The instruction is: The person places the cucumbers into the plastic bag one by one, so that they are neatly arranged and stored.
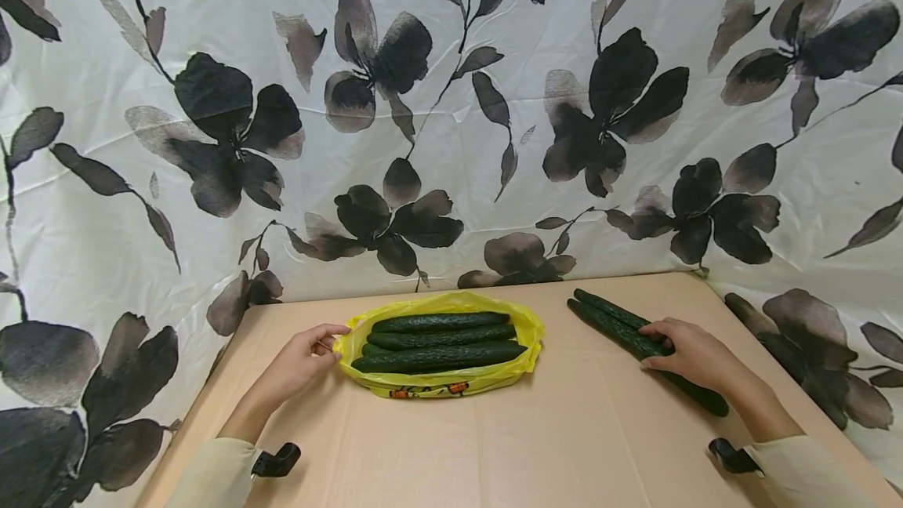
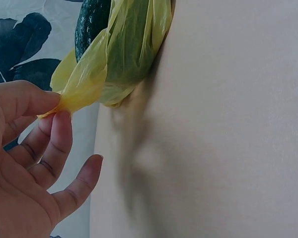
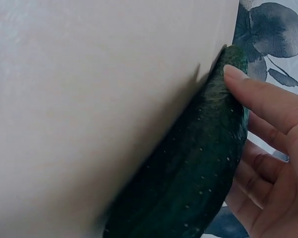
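A yellow plastic bag lies with its mouth spread wide, and several dark green cucumbers rest lengthwise inside it. At the bag's left end my left hand pinches the edge of the plastic between thumb and fingers. To the right of the bag, two more cucumbers lie side by side at a slant. My right hand holds the nearer cucumber around its middle, thumb on one side and fingers on the other. The second cucumber lies along its far side, partly hidden by the hand.
Everything lies on a light tan tabletop. A white cloth with dark flower prints hangs behind the table and along both sides. Each wrist wears a small black device, the left one and the right one.
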### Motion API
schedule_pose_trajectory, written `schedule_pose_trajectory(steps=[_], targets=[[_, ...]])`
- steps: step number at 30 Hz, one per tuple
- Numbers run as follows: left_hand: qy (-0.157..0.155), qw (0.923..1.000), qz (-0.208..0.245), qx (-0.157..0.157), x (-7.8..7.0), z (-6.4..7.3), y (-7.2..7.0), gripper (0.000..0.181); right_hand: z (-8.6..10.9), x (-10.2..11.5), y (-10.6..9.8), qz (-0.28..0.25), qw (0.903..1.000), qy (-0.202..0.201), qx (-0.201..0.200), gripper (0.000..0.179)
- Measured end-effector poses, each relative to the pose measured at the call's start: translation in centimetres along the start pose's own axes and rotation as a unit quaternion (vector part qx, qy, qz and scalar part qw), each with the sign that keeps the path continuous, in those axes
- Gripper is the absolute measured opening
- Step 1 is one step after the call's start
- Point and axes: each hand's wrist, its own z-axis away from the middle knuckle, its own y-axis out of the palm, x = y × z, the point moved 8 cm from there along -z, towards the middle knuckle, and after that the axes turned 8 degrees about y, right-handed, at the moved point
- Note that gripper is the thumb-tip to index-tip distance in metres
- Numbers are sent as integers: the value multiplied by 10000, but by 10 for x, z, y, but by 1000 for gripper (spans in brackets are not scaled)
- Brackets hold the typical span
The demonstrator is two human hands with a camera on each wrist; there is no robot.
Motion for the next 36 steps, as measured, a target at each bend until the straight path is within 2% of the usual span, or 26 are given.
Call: schedule_pose_trajectory(steps=[12,15,19,25,29,36], targets=[[41,9999,126,-19,-2,2,1,42,1,0,5,558,9969,257,499,69],[29,9998,176,-25,-4,2,2,42,2,-3,6,241,9980,253,528,67],[16,9999,91,-54,-3,1,1,42,3,-4,6,-458,9968,-14,657,64],[23,10000,-13,-24,-1,-1,0,41,3,5,-2,-1449,9846,-445,870,60],[-19,10000,-32,-23,0,-1,-1,42,3,16,-9,-1559,9818,-712,818,57],[56,10000,41,-33,-3,0,-1,42,-2,32,-15,-1618,9811,-763,734,55]])
